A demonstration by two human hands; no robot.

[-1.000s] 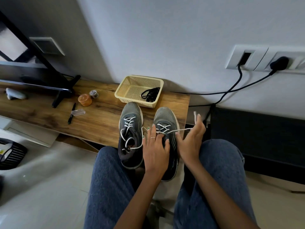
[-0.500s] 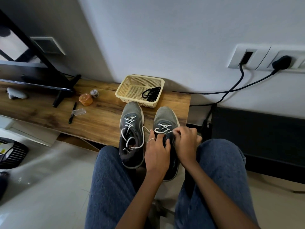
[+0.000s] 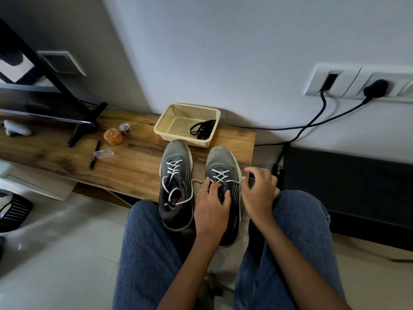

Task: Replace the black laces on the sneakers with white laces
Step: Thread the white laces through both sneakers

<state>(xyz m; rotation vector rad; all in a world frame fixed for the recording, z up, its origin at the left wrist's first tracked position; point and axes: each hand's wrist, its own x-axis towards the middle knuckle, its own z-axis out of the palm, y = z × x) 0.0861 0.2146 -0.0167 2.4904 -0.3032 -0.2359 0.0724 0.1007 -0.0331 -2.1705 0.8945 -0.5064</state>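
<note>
Step in hand: threading the white lace (image 3: 220, 175) through the right sneaker (image 3: 223, 166); upper eyelets apparently remain. Next move likely needs the lace end fed through the next eyelet. Left hand (image 3: 211, 203) grip: curled, pinching lace at the tongue. Right hand (image 3: 259, 189) grip: loosely curled beside the sneaker; contents indeterminate. Left sneaker (image 3: 175, 175) just left, laced, untied. Black laces (image 3: 202, 128) in basket (image 3: 169, 121) beyond.

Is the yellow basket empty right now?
No, the yellow basket holds a bundle of black laces in its right-hand part, behind the two sneakers.
</note>
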